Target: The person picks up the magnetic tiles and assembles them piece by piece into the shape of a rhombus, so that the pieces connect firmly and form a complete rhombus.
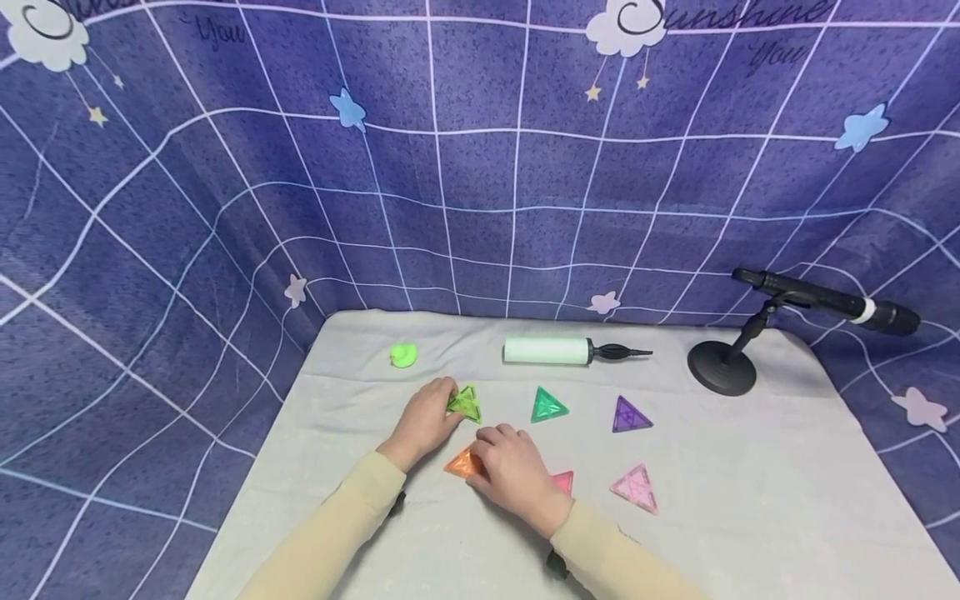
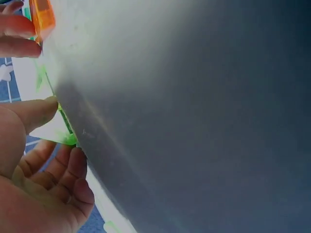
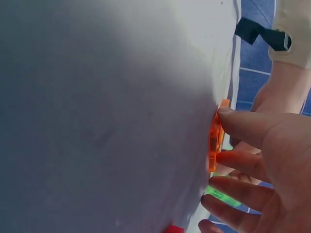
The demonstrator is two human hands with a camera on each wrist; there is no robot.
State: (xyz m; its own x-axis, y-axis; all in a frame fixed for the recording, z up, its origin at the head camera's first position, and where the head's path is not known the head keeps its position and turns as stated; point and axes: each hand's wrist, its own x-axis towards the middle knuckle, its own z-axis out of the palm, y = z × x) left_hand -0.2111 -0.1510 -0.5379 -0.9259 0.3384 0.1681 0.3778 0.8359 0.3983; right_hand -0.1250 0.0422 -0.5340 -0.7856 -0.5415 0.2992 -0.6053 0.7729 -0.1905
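My left hand [image 1: 424, 423] pinches a translucent lime-green triangle tile [image 1: 468, 404] on the white cloth; in the left wrist view the thumb [image 2: 41, 112] is at one side of it and the fingers curl at the other. Just nearer to me, an orange triangle tile [image 1: 459, 463] lies between the thumb and fingers of my right hand [image 1: 519, 473], which covers its right part. The right wrist view shows this orange tile [image 3: 214, 141] edge-on, gripped by thumb and forefinger. A red-pink triangle tile [image 1: 564, 481] is partly hidden behind the right wrist.
Green [image 1: 548, 405], purple [image 1: 630, 415] and pale pink [image 1: 636, 488] triangle tiles lie to the right. Behind them are a green toy duck [image 1: 403, 356], a hand pump [image 1: 547, 351] and a black microphone-like device on a stand [image 1: 722, 367]. A blue patterned curtain [image 1: 480, 167] backs the table.
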